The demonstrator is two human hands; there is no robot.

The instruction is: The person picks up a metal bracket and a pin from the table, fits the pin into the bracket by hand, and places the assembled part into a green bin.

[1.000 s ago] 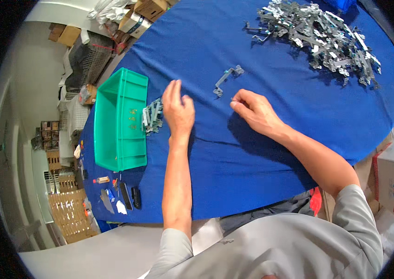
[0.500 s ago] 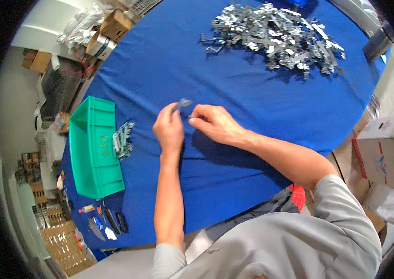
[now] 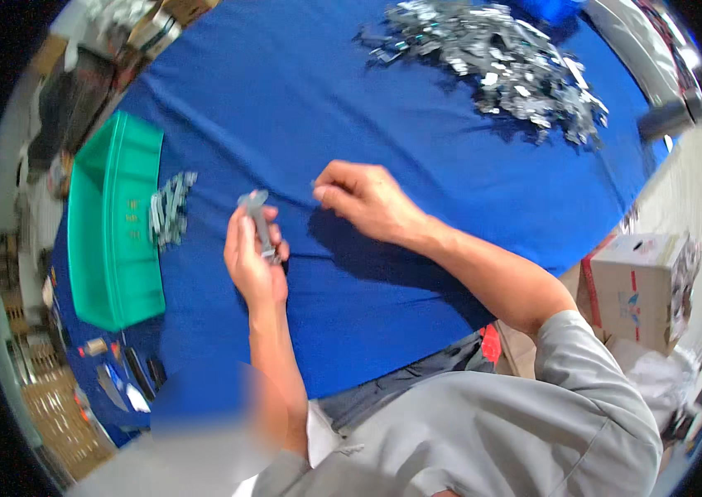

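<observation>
A slim grey metal bracket [image 3: 261,228] with a wider end lies along the fingers of my left hand [image 3: 253,269], which is closed on it with the thumb alongside. To its right, my right hand [image 3: 374,203] hovers over the blue cloth, thumb and forefinger pinched together. Something tiny may show at those fingertips, but it is too small to name. Left of my left hand, a small row of similar metal brackets [image 3: 170,209] rests against a green plastic bin [image 3: 137,290]. A large heap of metal brackets [image 3: 492,70] covers the far right of the table.
Blue cloth [image 3: 285,108] covers the table, with some creases. Knife-like tools [image 3: 137,373] and small items lie at the near left corner. A dark cylinder [image 3: 664,122] stands at the right edge. Beyond that edge is a cardboard box [image 3: 637,286] with red tape.
My left hand has moved away from my right and turned, showing the bracket along its fingers. My right hand stays pinched, slightly apart. The whole view has shifted, with the bin nearer the left rim.
</observation>
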